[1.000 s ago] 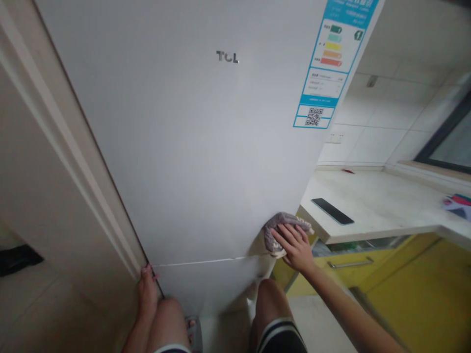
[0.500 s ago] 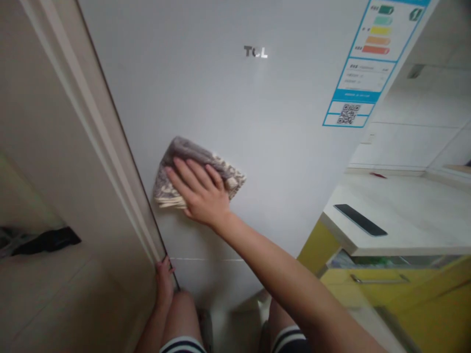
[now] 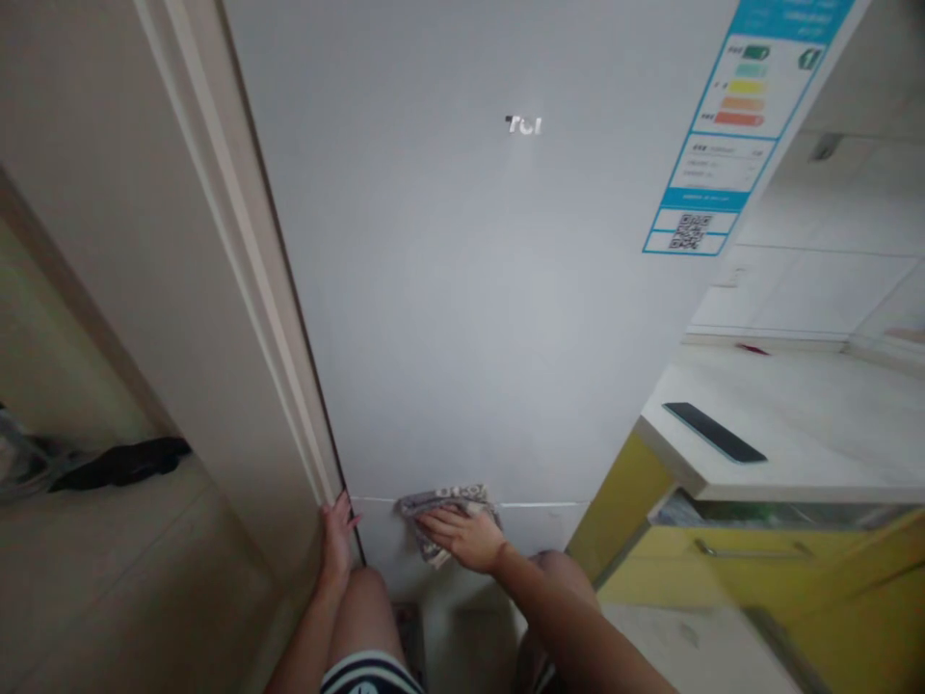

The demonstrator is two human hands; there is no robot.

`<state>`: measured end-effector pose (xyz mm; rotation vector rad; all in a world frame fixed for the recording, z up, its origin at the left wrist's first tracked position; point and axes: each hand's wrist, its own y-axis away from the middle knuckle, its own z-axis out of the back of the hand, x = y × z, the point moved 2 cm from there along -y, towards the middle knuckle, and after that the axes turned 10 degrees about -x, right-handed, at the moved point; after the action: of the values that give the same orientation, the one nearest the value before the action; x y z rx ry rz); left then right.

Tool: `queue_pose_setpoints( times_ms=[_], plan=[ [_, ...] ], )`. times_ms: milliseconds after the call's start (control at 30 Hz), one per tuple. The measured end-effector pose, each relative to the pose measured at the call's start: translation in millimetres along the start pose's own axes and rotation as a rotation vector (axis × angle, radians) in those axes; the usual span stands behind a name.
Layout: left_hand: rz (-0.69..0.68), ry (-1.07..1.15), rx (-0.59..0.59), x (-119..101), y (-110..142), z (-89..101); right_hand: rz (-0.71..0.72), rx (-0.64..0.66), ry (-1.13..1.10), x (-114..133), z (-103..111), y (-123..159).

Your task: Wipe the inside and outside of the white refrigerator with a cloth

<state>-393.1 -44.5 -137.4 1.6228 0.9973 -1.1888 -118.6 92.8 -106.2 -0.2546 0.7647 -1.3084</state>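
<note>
A tall white fridge fills the middle of the head view. My right hand presses a grey patterned cloth flat against the fridge door, low down on the seam between the upper and lower doors, fingers stretched over the cloth. My left hand rests on the fridge's left edge by the door frame, fingers curled round that edge. My bare knees show below both hands.
A beige door frame runs along the fridge's left side. To the right a pale countertop carries a dark phone, with yellow cabinets beneath. An energy label sticks to the fridge's upper right.
My right hand has slid the cloth from the mid-left of the door down to the seam between the doors. The left hand stays on the fridge's edge.
</note>
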Motion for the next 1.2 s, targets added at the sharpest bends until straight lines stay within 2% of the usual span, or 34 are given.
queue_pose_setpoints(
  times_ms=[100, 167, 267, 367, 433, 500, 567, 600, 667, 733, 833, 900, 933, 1000, 1067, 1133, 1200],
  plan=[
    [0.007, -0.011, -0.035, 4.9, 0.6, 0.2, -0.071, 0.071, 0.028, -29.0, 60.9, 85.6],
    [0.006, -0.017, -0.042, 8.2, 0.8, -0.1, -0.153, 0.118, 0.086, -48.3, 108.2, 131.3],
    [0.005, -0.019, -0.052, 11.5, -0.2, -0.8, -0.294, 0.112, 0.252, -80.1, 175.8, 166.4],
    [0.011, -0.023, -0.059, 12.5, -2.1, -2.6, -0.395, -0.016, 0.465, -122.6, 232.4, 152.2],
    [0.016, -0.032, -0.068, 11.8, -3.2, -4.0, -0.450, -0.172, 0.591, -154.4, 261.9, 119.0],
    [0.020, -0.042, -0.084, 10.0, -3.8, -5.0, -0.553, -0.337, 0.682, -181.7, 281.2, 76.8],
    [0.027, -0.052, -0.096, 7.6, -3.9, -5.8, -0.658, -0.473, 0.734, -195.7, 285.6, 36.7],
    [0.031, -0.058, -0.100, 6.3, -3.7, -6.2, -0.673, -0.505, 0.740, -196.0, 281.0, 20.5],
    [0.037, -0.073, -0.113, 3.9, -3.3, -6.9, -0.584, -0.478, 0.697, -184.2, 258.1, 0.2],
    [0.038, -0.087, -0.127, 2.3, -3.0, -7.7, -0.348, -0.355, 0.580, -161.4, 222.3, -1.0],
    [0.039, -0.104, -0.131, 1.0, -3.9, -8.4, 0.101, -0.111, 0.356, -127.7, 169.4, 25.6],
    [0.051, -0.114, -0.123, 0.1, -5.9, -8.2, 0.314, 0.012, 0.250, -117.6, 150.8, 47.3],
    [0.061, -0.117, -0.119, -0.4, -7.1, -7.7, 0.384, 0.048, 0.211, -117.1, 148.6, 55.4],
    [0.079, -0.117, -0.110, -1.4, -9.3, -6.4, 0.472, 0.085, 0.155, -124.1, 158.2, 63.2],
    [0.088, -0.105, -0.098, -1.8, -10.7, -5.1, 0.517, 0.104, 0.124, -139.9, 184.2, 60.7],
    [0.088, -0.082, -0.093, -0.8, -11.5, -4.5, 0.520, 0.112, 0.119, -163.5, 223.5, 50.8],
    [0.084, -0.054, -0.101, 1.8, -12.6, -4.7, 0.482, 0.121, 0.149, -194.0, 273.0, 35.7]
  ],
)
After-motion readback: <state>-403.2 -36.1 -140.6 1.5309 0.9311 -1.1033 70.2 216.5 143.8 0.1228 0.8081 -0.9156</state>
